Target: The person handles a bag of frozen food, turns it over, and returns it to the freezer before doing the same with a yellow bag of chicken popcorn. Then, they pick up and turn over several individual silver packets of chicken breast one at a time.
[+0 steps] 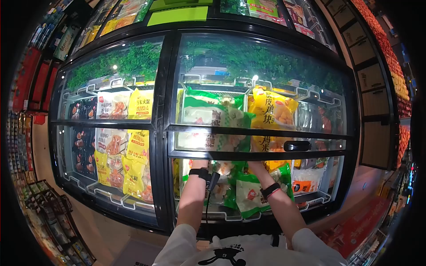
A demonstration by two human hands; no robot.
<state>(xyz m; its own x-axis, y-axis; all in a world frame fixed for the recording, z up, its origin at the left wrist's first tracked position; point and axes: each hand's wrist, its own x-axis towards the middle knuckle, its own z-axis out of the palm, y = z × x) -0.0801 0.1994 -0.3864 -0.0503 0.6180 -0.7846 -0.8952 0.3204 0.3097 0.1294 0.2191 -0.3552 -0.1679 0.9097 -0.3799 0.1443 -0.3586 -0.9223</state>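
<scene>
The door rail (266, 155) hides both hands' fingers, grip untellable; the green-and-white bag (202, 116) behind it could snag if lifted.

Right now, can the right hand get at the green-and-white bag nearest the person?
Probably yes: the right hand reaches into the open front of the freezer, and its forearm crosses the green-and-white bag with no glass seen between. The black rail partly hides the hand, so its grip is unclear.
</scene>
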